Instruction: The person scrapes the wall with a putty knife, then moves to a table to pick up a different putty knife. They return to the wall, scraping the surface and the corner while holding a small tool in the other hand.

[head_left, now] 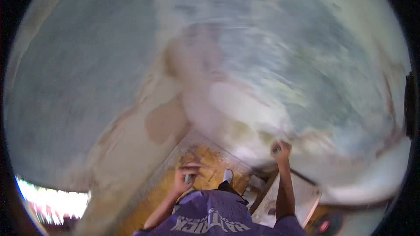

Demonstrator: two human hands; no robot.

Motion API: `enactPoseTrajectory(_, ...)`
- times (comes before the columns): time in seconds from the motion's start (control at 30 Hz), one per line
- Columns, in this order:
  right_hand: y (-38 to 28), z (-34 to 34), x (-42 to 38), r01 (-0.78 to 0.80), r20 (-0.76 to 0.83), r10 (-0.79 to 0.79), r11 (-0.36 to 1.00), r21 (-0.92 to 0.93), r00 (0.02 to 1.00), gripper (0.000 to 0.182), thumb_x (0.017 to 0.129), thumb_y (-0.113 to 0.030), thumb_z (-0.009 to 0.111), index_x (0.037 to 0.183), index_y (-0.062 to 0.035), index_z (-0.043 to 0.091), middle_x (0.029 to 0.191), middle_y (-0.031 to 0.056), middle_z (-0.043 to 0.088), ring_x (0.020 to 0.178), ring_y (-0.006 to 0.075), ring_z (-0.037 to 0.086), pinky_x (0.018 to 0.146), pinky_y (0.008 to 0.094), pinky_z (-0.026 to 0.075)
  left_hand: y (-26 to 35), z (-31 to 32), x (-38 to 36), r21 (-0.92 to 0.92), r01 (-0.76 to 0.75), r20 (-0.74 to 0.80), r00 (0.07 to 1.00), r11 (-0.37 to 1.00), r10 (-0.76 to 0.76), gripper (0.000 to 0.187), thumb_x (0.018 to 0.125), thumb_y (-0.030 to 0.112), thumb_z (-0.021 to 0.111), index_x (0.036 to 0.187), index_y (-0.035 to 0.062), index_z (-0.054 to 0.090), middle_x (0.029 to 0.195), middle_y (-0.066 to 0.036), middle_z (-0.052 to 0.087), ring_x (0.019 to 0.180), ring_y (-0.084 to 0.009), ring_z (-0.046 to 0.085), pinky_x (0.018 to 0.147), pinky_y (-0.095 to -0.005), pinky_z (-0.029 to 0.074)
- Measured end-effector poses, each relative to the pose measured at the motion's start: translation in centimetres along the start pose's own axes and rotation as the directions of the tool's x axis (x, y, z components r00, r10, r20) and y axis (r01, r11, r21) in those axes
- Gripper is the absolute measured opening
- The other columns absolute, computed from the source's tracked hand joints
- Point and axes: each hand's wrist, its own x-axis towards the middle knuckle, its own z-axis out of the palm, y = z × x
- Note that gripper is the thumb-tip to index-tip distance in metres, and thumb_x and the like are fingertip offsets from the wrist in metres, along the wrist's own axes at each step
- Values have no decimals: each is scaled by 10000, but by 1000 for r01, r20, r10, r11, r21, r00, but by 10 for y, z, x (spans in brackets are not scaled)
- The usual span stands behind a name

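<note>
Grey piece [276,149] is gripped in right hand [283,150], fingers curled round it, near bottom edge of right wall [315,78]; wall contact can't be told, blurred. Pale stub [188,178] is held in left hand [183,177], narrow grip, fingertips smeared, over floor [151,203].

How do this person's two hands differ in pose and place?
The right hand is held farther out, in front of the patchy wall, while the left hand is closer to the body, above the yellowish floor. The right forearm runs nearly straight up the picture; the left slants inward. Both hands seem to grip something small and greyish, too blurred to identify.
</note>
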Motion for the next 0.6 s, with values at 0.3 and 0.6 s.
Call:
enactPoseTrajectory(0.3,-93,50,-116,-368,379,321,928,56,868,111,906,-104,627,861,-33,554,732,49,554,657,171,512,602,323,421,-20,-19,-52,-143,79,-224,968,987,-110,278,729,-146,568,817,54,740,1107,-111,722,1015,-272,670,860,-366,514)
enactPoseTrajectory(0.6,-180,140,-90,-741,711,330,543,396,621,193,900,-122,685,776,-69,546,673,-30,490,589,75,450,531,262,353,-6,-78,-109,-93,151,-434,884,984,-176,339,671,-167,542,801,70,748,1096,-85,733,983,-257,661,872,-357,499)
